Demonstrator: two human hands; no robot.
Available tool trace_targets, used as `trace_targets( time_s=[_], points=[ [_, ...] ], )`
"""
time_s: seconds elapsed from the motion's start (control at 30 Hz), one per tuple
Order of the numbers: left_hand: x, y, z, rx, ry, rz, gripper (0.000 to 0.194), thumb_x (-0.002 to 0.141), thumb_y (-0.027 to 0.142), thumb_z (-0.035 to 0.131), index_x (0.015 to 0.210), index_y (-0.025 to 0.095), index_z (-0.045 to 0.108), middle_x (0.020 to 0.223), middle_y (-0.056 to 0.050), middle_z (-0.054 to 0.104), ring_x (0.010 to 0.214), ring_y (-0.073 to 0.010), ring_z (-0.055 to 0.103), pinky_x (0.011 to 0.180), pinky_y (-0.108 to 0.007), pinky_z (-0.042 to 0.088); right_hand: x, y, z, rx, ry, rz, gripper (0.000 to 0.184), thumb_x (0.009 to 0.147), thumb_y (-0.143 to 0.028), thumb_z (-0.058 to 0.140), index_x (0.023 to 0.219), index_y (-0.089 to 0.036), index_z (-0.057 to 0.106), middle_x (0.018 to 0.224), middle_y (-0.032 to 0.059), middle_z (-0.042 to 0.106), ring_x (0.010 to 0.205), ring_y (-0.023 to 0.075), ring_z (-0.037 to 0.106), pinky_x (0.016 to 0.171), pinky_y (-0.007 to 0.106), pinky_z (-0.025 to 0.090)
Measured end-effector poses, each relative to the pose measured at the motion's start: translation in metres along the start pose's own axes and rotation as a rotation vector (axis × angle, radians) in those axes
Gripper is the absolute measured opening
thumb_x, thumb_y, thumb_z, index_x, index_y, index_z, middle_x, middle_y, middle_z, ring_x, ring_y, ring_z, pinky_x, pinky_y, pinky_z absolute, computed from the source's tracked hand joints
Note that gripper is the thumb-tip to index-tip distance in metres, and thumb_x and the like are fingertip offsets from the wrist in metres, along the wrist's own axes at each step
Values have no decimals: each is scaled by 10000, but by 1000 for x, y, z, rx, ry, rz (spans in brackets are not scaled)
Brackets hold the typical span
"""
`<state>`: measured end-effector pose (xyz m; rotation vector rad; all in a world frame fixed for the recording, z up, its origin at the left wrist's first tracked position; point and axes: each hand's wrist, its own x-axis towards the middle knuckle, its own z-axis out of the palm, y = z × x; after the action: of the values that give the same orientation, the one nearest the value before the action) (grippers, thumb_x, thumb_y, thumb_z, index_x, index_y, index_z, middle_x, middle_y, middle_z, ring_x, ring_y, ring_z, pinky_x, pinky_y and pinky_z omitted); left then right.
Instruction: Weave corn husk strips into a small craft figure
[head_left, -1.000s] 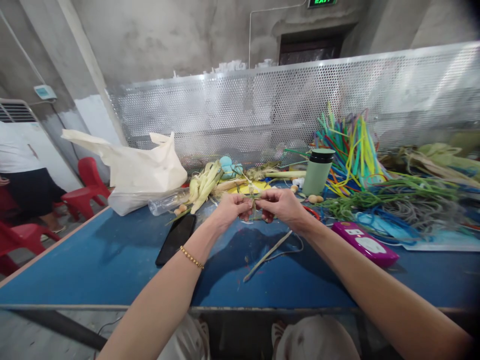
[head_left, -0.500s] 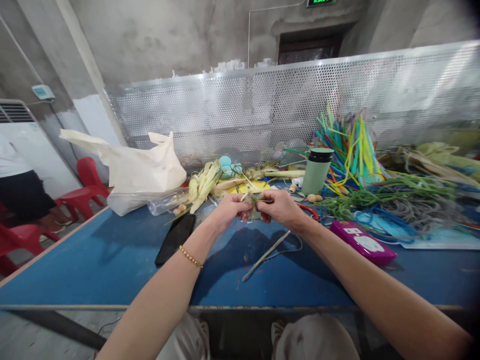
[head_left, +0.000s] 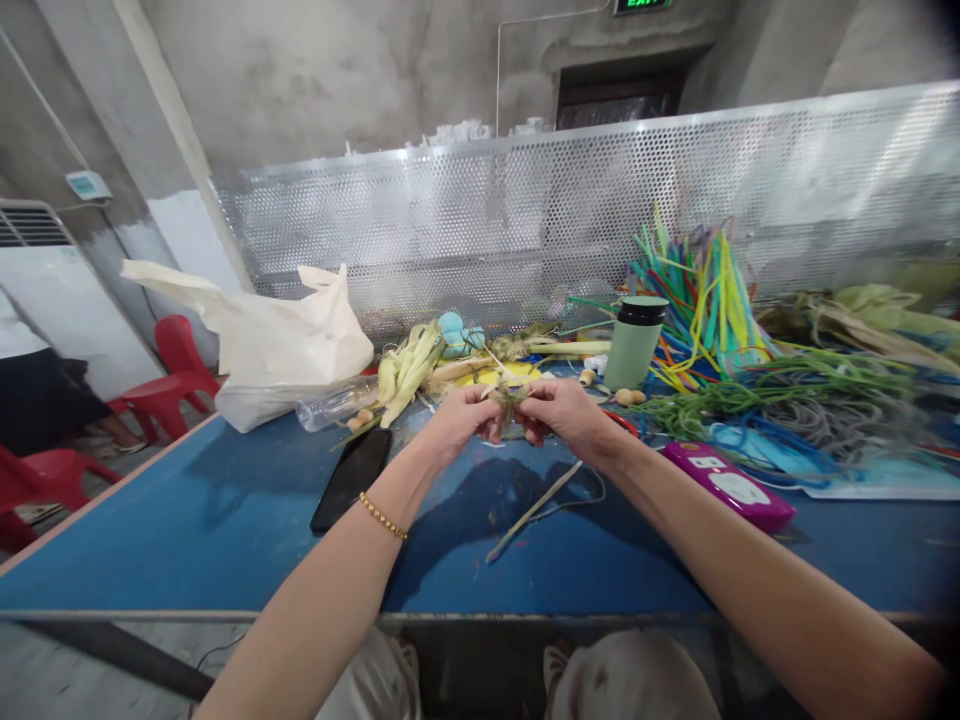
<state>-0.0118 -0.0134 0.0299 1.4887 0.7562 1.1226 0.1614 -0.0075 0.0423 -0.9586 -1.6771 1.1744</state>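
Note:
Above the blue table, my left hand and my right hand meet, both pinched on a small woven piece of green-yellow leaf strips held between the fingertips. A gold bead bracelet sits on my left wrist. One loose pale strip lies on the table just below my hands. A black phone rests left of my left forearm.
A cream bag and clear bottle lie at the back left, pale leaf bundles behind my hands. A green flask, coloured strips, green and grey cords and a magenta case fill the right. Red chairs and a person stand at the left.
My hands stayed together on the woven piece with only small finger shifts. The person at the far left has moved further out of view.

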Motion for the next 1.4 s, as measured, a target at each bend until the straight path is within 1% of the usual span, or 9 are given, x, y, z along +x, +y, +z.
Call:
trace_targets(
  time_s=[0.13,0.33,0.5,0.67,0.8,0.93,1.03,1.23,1.4],
  points=[
    [-1,1,-1,-11,5,-5,165,704,235,661,627,154,540,562,6,562,479,-91,508,549,-267,407,-1,0,0,-28,1,-12,184,710,-309,664,623,-157,609,428,3,585,366,97,504,383,206,394],
    [-1,3,-2,-5,55,6,164,695,253,695,672,142,577,585,1,576,498,-95,511,542,-263,390,-6,-8,1,-28,-69,-8,211,727,-351,703,748,-156,625,535,-6,619,464,113,565,421,212,438],
    [-1,3,-1,20,4,22,197,702,265,684,603,155,552,548,-5,564,492,-101,504,560,-276,392,-5,-6,1,-39,-89,-62,309,727,-440,732,712,-154,619,514,-21,584,442,99,529,415,215,423],
    [-1,4,-1,34,-41,20,184,733,267,639,609,155,562,568,-21,563,519,-107,497,563,-275,370,-4,-7,-2,-36,-156,-25,235,736,-371,691,689,-155,611,523,-16,590,447,97,543,437,213,420],
    [-3,7,-3,188,-63,47,201,792,278,620,644,157,558,585,-19,570,529,-112,514,578,-274,372,-6,-13,-3,-58,-166,-12,174,716,-303,649,638,-159,590,498,-32,545,434,91,521,436,215,422],
    [-2,7,-5,320,-32,145,180,822,302,634,721,170,565,599,-10,590,571,-128,527,605,-272,386,-6,-15,-4,-78,-168,-30,116,696,-261,598,628,-167,591,456,-37,524,406,90,479,414,216,403],
    [-1,6,-5,333,15,199,185,827,315,649,737,175,568,576,0,583,573,-126,506,602,-264,368,-6,-14,-6,-75,-149,-35,118,699,-264,588,628,-170,586,460,-38,520,409,91,468,406,217,394],
    [-4,8,-1,126,-47,53,221,785,349,705,793,143,624,678,-30,640,596,-131,587,623,-280,409,-4,-11,-8,-106,-126,-83,116,715,-262,584,652,-166,600,447,-41,523,401,89,470,406,209,387],
    [-5,8,-4,170,-58,3,146,763,258,705,738,126,649,678,-64,663,639,-147,627,639,-280,423,-3,-10,-7,-190,-91,-107,76,696,-234,562,655,-176,588,433,-44,533,376,85,455,397,207,377]
  ],
)
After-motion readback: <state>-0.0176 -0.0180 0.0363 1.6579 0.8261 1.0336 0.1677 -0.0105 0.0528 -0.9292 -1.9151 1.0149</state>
